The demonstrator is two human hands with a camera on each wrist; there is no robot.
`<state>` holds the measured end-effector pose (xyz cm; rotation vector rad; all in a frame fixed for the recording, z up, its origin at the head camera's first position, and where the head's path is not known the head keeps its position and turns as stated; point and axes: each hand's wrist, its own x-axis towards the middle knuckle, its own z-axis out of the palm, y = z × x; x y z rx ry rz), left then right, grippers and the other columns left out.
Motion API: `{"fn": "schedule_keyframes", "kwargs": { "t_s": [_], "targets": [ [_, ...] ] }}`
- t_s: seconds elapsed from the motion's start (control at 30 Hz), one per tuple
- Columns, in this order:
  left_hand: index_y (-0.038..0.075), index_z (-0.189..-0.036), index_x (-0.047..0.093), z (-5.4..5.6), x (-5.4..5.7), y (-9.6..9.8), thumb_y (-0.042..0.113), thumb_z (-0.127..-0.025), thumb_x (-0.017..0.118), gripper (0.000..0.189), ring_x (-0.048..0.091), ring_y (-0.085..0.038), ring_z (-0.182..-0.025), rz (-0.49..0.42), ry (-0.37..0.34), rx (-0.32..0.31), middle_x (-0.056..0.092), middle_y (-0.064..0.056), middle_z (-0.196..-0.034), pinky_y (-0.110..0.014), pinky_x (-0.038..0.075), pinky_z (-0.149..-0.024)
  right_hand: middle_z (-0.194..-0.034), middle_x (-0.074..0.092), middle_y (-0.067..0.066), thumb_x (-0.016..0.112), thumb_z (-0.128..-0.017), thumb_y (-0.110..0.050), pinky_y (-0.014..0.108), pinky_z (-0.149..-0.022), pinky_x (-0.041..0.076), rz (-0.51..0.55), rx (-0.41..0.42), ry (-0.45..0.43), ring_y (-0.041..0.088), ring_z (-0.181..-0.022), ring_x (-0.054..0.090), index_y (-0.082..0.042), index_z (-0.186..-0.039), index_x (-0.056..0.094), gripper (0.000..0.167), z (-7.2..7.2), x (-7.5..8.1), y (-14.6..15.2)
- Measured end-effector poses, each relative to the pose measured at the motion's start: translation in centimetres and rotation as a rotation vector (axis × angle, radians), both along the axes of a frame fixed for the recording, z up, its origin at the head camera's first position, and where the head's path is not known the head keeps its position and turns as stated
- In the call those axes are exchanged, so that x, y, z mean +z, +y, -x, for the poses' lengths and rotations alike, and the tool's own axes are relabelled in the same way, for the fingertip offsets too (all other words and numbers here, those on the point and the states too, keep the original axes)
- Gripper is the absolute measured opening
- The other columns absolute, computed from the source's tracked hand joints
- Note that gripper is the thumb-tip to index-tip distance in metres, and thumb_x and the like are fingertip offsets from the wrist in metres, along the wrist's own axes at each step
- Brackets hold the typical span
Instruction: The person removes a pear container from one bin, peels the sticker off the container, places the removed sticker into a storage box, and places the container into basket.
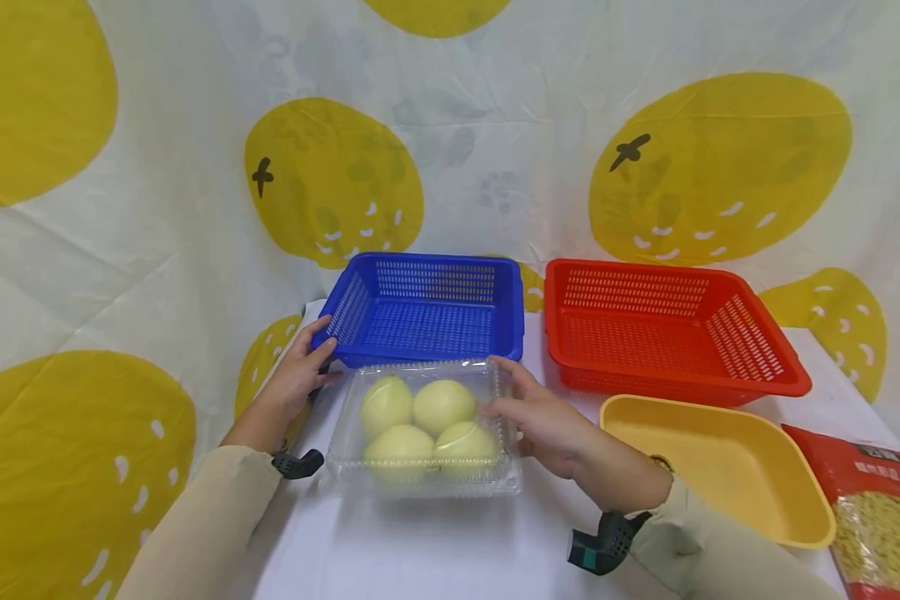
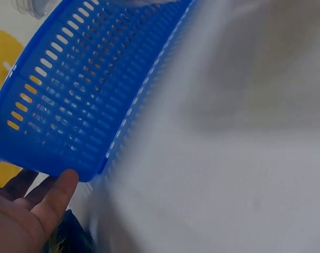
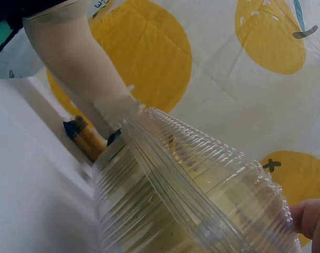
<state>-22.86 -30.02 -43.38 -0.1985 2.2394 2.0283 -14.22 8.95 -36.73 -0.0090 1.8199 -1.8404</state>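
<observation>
My right hand grips the right side of a clear plastic clamshell box, fingers at its far corner. Inside sit several round, pale yellow-green fruits. The box is tilted toward me above the white table, with a shadow below it. In the right wrist view, a fingertip presses the ribbed plastic. My left hand touches the near left corner of a blue slotted basket, fingers fairly straight against its end. The left wrist view shows those fingertips at the basket's edge.
A red basket stands right of the blue one. Nearer me are a yellow tray and a red bag of dry yellow pieces. A dark blue and yellow packet lies near my left forearm. A fruit-print curtain hangs behind the table.
</observation>
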Motion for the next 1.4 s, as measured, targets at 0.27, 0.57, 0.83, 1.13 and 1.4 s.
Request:
{"fn": "schedule_keyframes", "kwargs": {
  "t_s": [0.27, 0.57, 0.83, 1.13, 1.4],
  "targets": [
    [0.031, -0.171, 0.024, -0.2, 0.6, 1.2, 0.023, -0.116, 0.045, 0.059, 0.045, -0.034, -0.149, -0.107, -0.013, 0.112, 0.033, -0.014, -0.172, -0.058, 0.04, -0.119, -0.178, 0.011, 0.011, 0.067, -0.097, -0.016, 0.075, -0.109, 0.042, -0.031, 0.023, 0.034, 0.048, -0.155, 0.022, -0.024, -0.17, 0.018, 0.088, 1.9, 2.6, 1.3],
    [0.026, -0.168, 0.035, 0.0, -0.1, 2.3, 0.018, -0.114, 0.053, 0.058, 0.054, -0.036, -0.141, -0.212, 0.034, 0.27, 0.042, -0.019, -0.164, -0.046, 0.054, -0.108, -0.177, 0.01, 0.01, 0.063, -0.097, -0.014, 0.076, -0.111, 0.039, -0.02, 0.039, 0.078, 0.045, -0.158, 0.013, -0.023, -0.171, 0.016, 0.088, 4.5, 5.1, 2.3],
    [0.024, -0.164, 0.039, 0.1, -0.9, 3.0, 0.016, -0.112, 0.058, 0.056, 0.06, -0.03, -0.133, -0.284, 0.073, 0.354, 0.048, -0.017, -0.159, -0.027, 0.061, -0.083, -0.175, 0.016, 0.009, 0.061, -0.1, -0.014, 0.073, -0.117, 0.034, 0.028, 0.018, 0.064, 0.047, -0.154, 0.021, -0.026, -0.172, 0.013, 0.087, 7.2, 7.1, 2.6],
    [0.025, -0.161, 0.044, 0.0, -1.1, 4.2, 0.017, -0.112, 0.058, 0.052, 0.067, -0.022, -0.115, -0.306, 0.104, 0.442, 0.06, -0.009, -0.141, -0.052, 0.055, -0.106, -0.174, 0.016, 0.007, 0.058, -0.103, -0.015, 0.073, -0.119, 0.03, 0.056, -0.058, 0.042, 0.049, -0.153, 0.022, -0.028, -0.172, 0.015, 0.083, 11.8, 6.4, 1.2],
    [0.024, -0.155, 0.053, 0.1, -0.9, 3.9, 0.013, -0.108, 0.064, 0.05, 0.068, -0.027, -0.118, -0.331, 0.09, 0.508, 0.064, -0.009, -0.136, -0.055, 0.049, -0.112, -0.178, 0.008, 0.006, 0.06, -0.101, -0.01, 0.074, -0.12, 0.026, 0.112, -0.135, 0.043, 0.048, -0.157, 0.015, -0.024, -0.173, 0.014, 0.087, 15.9, 4.4, -1.4]
  ]
}}
